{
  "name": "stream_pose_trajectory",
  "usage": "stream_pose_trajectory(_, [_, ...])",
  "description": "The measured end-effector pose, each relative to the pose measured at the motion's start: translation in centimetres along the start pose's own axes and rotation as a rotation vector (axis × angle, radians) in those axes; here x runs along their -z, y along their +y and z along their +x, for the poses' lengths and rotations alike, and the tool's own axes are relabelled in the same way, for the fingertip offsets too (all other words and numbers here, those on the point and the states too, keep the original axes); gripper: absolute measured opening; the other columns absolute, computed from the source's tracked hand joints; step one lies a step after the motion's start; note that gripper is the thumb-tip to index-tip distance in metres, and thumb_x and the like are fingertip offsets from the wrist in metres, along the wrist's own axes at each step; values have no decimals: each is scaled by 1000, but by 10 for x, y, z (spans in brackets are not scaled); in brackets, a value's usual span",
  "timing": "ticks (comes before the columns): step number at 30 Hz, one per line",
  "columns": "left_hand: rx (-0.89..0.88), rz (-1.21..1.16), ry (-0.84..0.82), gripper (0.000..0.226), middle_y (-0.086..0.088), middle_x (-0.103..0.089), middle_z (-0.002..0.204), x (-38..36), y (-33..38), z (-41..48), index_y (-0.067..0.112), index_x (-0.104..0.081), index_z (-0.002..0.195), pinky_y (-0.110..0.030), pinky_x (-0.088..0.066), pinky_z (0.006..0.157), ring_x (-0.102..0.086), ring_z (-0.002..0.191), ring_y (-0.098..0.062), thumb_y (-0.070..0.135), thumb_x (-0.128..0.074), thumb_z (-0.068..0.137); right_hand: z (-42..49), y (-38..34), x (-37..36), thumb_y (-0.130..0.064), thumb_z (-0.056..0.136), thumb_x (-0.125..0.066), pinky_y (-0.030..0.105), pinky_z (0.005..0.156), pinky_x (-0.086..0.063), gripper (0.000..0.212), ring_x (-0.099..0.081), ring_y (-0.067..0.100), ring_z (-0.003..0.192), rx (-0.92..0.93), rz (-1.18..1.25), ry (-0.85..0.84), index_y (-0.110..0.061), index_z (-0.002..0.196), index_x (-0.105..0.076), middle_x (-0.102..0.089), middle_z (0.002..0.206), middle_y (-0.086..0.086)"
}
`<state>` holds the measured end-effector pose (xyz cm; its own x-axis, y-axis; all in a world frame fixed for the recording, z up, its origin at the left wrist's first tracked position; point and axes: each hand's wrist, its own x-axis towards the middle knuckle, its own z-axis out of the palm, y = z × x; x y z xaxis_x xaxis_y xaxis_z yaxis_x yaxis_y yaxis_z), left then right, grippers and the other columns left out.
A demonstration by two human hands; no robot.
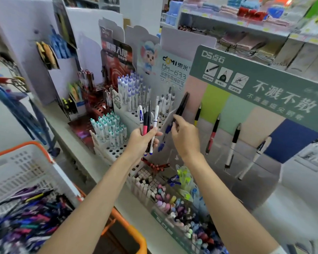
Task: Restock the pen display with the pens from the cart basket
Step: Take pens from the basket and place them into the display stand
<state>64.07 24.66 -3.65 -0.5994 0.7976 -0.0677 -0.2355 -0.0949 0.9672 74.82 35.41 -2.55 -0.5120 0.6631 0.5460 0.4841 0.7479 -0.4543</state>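
Pens, a mixed bunch, sit upright in the left grip, fingers curled round them. The right grip pinches a black pen up at the pen display, near its left end. Loads more lie in the cart basket, lower left.

L grip holds pen bunch; R grip pinches black pen at display.

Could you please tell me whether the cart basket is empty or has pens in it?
Not empty: a loose pile of pens covers the bottom of the basket.
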Motion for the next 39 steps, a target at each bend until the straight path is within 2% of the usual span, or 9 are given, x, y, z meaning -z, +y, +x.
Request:
stream_pose_trajectory(6, [1,-24,-135,11,-4,-74,84,-16,14,-3,11,-58,107,-26,-53,57,-60,58,-11,17,-59,98,16,-13,48,-18,96,-62,11,68,-47,34,-59,-3,72,-109,380,50,-15,130,-62,-66,83,-11])
stream_pose_trajectory(12, [-41,-18,-296,6,4,-66,70,-64,24,-7,15,-60,96,-25,-52,54,-61,57,-13,20,-61,97,17,-2,80,-16,89,-73,28,78,-55,33,-64,10,82,-180,474,101,-12,120,-65,-67,88,-6])
stream_pose_trajectory(19, [-56,-34,-308,23,-9,-61,70,-133,27,-12,7,-53,87,-30,-56,51,-65,54,-16,26,-55,100,-6,36,168,-15,92,-67,40,80,-59,23,-69,16,84,-214,511,663,-18,114,-64,-68,93,3])
stream_pose_trajectory(22, [-53,9,-333,25,-1,-55,62,-159,31,-19,11,-55,87,-21,-46,44,-55,47,-11,31,-52,101,-31,57,205,-14,94,-64,20,78,-52,28,-63,7,83,-159,303,844,-9,122,-63,-65,100,11])
stream_pose_trajectory(25, [-37,5,-381,23,2,-49,62,-174,29,-21,11,-52,88,-21,-39,43,-46,47,-7,30,-51,102,-53,77,217,-12,95,-64,19,78,-52,30,-65,21,85,-116,166,788,-5,124,-62,-61,103,10])
stream_pose_trajectory(28, [10,-57,-425,21,0,-49,65,-185,24,-27,10,-45,87,-18,-34,40,-41,46,-5,22,-50,103,-69,95,210,-18,92,-67,39,79,-57,33,-64,24,83,-119,-7,686,-9,124,-63,-60,99,4])
stream_pose_trajectory(31, [38,-86,-483,14,-3,-53,70,-188,18,-32,9,-42,97,-17,-35,39,-41,47,-7,20,-48,104,-80,101,195,-9,90,-71,35,75,-59,33,-64,13,78,-126,-53,560,-4,121,-65,-60,97,3])
stream_pose_trajectory(35, [68,-121,-499,11,-6,-60,70,-187,16,-37,9,-41,98,-17,-36,40,-43,46,-8,17,-47,104,-87,107,180,-6,87,-72,37,73,-58,29,-65,17,75,-123,-137,435,-3,115,-69,-68,98,10])
stream_pose_trajectory(39, [77,-126,-520,12,-7,-62,75,-183,17,-38,5,-48,103,-18,-43,44,-48,50,-9,17,-50,102,-88,109,175,-7,90,-70,31,72,-54,29,-65,22,76,-136,-203,423,-3,119,-69,-71,99,11])
